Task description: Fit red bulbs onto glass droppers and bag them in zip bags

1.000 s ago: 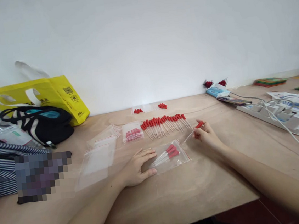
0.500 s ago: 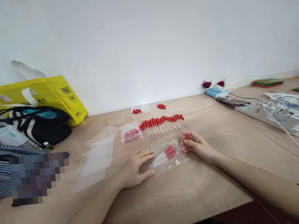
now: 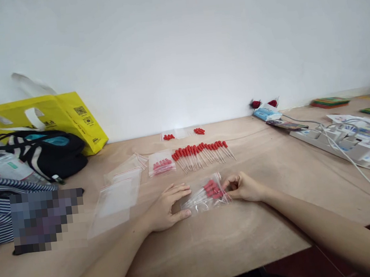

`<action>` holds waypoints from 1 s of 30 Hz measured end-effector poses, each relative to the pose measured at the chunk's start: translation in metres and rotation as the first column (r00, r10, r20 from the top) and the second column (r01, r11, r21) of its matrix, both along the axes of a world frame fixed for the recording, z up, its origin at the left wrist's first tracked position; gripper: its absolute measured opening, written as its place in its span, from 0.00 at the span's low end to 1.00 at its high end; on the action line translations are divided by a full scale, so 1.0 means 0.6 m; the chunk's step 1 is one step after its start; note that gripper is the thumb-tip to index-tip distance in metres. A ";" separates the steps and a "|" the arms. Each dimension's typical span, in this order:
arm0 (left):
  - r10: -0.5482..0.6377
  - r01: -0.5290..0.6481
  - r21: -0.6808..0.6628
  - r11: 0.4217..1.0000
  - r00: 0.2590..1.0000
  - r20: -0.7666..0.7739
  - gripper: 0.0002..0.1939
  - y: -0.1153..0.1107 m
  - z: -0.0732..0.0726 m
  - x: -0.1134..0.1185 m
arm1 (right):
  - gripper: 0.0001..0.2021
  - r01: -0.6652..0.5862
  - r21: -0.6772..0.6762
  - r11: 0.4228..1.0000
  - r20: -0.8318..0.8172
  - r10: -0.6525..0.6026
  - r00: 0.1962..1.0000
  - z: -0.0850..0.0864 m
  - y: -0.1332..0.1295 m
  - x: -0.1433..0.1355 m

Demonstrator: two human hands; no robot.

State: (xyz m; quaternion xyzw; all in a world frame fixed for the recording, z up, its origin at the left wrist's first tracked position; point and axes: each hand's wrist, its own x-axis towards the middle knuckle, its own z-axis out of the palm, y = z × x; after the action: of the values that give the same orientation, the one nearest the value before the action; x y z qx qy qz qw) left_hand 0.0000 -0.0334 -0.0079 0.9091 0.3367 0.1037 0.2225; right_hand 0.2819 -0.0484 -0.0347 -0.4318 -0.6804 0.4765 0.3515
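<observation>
A clear zip bag [image 3: 201, 198] lies flat on the wooden table, holding several droppers with red bulbs [image 3: 212, 188], their clear stems towards the left. My left hand [image 3: 169, 206] rests with spread fingers on the table and the bag's left edge. At the bag's open right end is my right hand [image 3: 241, 187], thumb and fingers closed round the red end of a dropper at the mouth. Behind the bag, a row of red-topped droppers [image 3: 203, 154] lies side by side. Left of the row sits a filled bag [image 3: 161, 163].
Flat clear bags [image 3: 118, 198] overlap to the left. Two small groups of red-topped pieces lie near the wall. A yellow bag [image 3: 77, 119] and black bag [image 3: 61, 156] stand at left; a power strip [image 3: 337, 144] with white cables is at right.
My right hand has brought the red-topped dropper from beside the bag's mouth into its right end, and the red bulbs inside are bunched closer. My left hand has stayed in place.
</observation>
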 end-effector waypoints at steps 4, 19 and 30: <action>-0.002 0.002 0.001 1.000 1.000 -0.009 0.26 0.001 -0.002 -0.001 | 0.14 0.031 0.077 0.997 0.005 -0.031 0.999 -0.003 0.002 -0.010; 0.032 -0.032 -0.006 0.999 0.998 -0.046 0.27 -0.001 -0.003 -0.003 | 0.15 -0.012 0.123 0.992 0.204 -0.014 0.979 0.004 0.043 0.018; 0.034 -0.034 -0.014 0.999 0.999 -0.032 0.27 -0.002 -0.002 -0.002 | 0.11 0.724 0.182 0.666 0.513 -0.692 0.508 0.028 0.225 0.076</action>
State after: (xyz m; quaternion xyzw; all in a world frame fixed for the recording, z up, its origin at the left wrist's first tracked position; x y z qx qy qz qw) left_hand -0.0012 -0.0347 -0.0091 0.9031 0.3562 0.0907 0.2222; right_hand 0.3278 0.0868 -0.0177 -0.7966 -0.5004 0.1671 0.2950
